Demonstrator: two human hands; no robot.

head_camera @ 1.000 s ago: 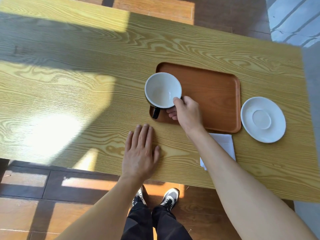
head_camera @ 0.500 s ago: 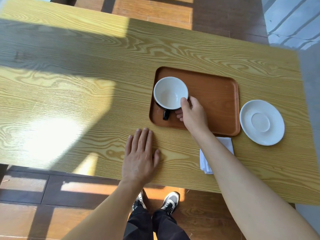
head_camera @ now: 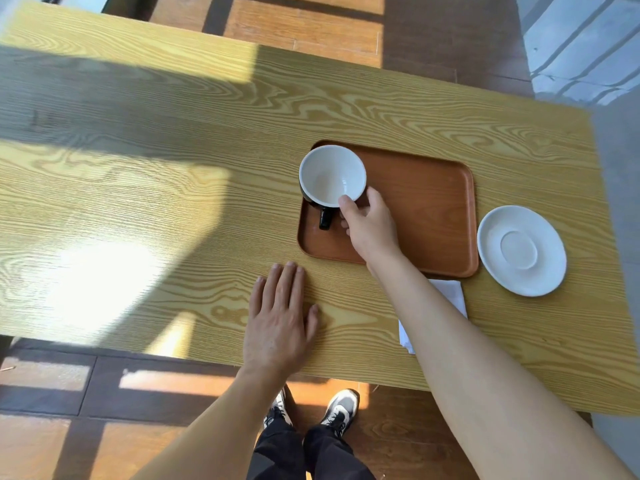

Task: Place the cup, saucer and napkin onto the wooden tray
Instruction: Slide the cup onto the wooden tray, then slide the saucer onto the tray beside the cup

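The cup [head_camera: 331, 176], white inside and dark outside, sits over the left end of the tray [head_camera: 429, 216], its handle pointing toward the tray's near edge. Our right hand [head_camera: 372, 226] reaches in from the near side of the tray, forearm crossing its near rim; the thumb lies on the cup's near rim and the other fingers curl round the cup's side beside the handle, so the hand is partly closed on the cup. We cannot tell whether the cup's base touches the tray floor. Our left hand [head_camera: 278, 320] lies flat, palm down, on the table [head_camera: 173, 188] just off the tray's near left corner, fingers straight and close together, thumb out to the side, gripping nothing.

We count one cup, one tray, one saucer [head_camera: 522, 250] and one napkin [head_camera: 453, 296]. The saucer rests on the table just beside the tray's right end, apart from it. The napkin lies on the table against the tray's near edge, mostly covered by our right forearm.

Against the picture from a second ago, the cup has gone from overhanging the tray's left rim to lying within that rim, farther from the near edge, and the right hand has travelled with it. The left hand, saucer and napkin lie where they did
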